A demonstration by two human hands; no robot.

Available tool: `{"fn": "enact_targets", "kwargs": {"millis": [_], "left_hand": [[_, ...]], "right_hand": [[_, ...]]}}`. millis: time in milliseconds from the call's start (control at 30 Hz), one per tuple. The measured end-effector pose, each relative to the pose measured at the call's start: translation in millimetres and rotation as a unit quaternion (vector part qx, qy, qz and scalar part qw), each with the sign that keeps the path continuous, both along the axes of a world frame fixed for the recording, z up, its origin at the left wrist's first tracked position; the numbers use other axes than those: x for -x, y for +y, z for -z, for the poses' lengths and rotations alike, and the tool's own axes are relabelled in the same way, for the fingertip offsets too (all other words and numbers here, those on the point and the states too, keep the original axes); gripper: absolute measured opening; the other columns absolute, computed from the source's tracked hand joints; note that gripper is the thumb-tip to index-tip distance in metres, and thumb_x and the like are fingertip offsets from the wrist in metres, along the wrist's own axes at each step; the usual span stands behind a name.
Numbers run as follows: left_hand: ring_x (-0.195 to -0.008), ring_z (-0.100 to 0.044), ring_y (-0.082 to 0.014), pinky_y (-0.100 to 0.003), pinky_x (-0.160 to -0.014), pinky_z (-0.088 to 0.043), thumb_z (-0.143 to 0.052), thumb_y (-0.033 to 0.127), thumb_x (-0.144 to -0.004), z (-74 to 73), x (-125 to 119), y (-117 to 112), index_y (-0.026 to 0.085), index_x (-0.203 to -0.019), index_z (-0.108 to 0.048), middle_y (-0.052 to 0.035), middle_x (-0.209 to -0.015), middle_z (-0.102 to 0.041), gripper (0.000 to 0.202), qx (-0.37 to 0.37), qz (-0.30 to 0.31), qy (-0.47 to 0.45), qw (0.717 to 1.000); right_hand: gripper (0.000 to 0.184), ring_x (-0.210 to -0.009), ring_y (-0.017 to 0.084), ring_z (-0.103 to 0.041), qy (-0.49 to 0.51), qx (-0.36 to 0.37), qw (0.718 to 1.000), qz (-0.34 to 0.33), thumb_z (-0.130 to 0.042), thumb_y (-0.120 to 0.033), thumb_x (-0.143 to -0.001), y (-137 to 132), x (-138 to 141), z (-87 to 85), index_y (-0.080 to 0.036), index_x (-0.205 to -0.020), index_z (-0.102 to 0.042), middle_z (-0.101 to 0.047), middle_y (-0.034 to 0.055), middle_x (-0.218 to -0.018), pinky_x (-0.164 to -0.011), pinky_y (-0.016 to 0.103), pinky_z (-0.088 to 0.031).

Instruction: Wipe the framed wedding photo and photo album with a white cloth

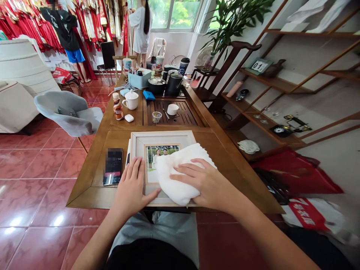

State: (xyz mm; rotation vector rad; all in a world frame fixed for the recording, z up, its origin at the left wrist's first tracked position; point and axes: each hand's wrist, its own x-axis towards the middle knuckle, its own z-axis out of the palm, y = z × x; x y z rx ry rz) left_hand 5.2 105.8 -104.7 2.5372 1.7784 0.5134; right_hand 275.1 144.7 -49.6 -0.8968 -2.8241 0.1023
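A white picture frame (161, 138) holding a photo lies flat at the near end of the wooden table (219, 150). My left hand (131, 187) lies flat and open on the frame's lower left corner, fingers stretched forward. My right hand (205, 182) rests palm down, fingers spread, on a white cloth (176, 170) that covers the frame's right half and part of the photo. A dark phone (113, 166) lies on the table just left of the frame.
Farther along the table stand a brown bottle (117, 107), a white lidded cup (131, 99), a small white bowl (172, 109), a glass (156, 117) and a black kettle (174, 83). A grey chair (69, 112) stands at the left. Two people stand at the back by red garments.
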Motion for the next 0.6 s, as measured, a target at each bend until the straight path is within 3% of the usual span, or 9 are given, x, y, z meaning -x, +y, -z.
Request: {"fn": "enact_targets", "kwargs": {"millis": [333,467,600], "left_hand": [[-0.153,-0.031,-0.036,-0.051,-0.123,-0.031,-0.05,0.074,-0.092,1.4,1.8,1.2,0.011,-0.16,-0.023,-0.0206,-0.163,-0.038,0.097,0.008,0.004,-0.003,1.0],[-0.153,-0.031,-0.0361,-0.051,-0.123,-0.032,-0.051,0.073,-0.092,0.6,1.2,0.6,0.011,-0.16,-0.023,-0.0205,-0.163,-0.037,0.096,0.008,0.001,-0.006,1.0],[-0.153,-0.032,-0.0361,-0.05,-0.123,-0.032,-0.051,0.073,-0.092,1.0,1.3,0.1,0.012,-0.162,-0.021,-0.0201,-0.163,-0.037,0.097,0.003,0.002,-0.008,1.0]], "right_hand": [[0.054,-0.122,0.03,-0.061,-0.005,-0.085,0.993,0.083,-0.06,-0.016,-0.076,61.6,-1.8,12.0,-0.022,-0.129,-0.066,-0.067,0.0131,-0.135,-0.103,0.05,-0.034],[0.059,-0.124,0.03,-0.06,0.007,-0.075,0.994,0.079,-0.058,-0.012,-0.071,57.2,-1.9,13.1,-0.02,-0.13,-0.066,-0.067,0.014,-0.136,-0.107,0.051,-0.032],[0.062,-0.124,0.03,-0.061,0.02,-0.034,0.998,0.046,-0.057,-0.012,-0.068,32.4,-6.3,11.2,-0.021,-0.128,-0.067,-0.068,0.0129,-0.135,-0.11,0.052,-0.031]]}}
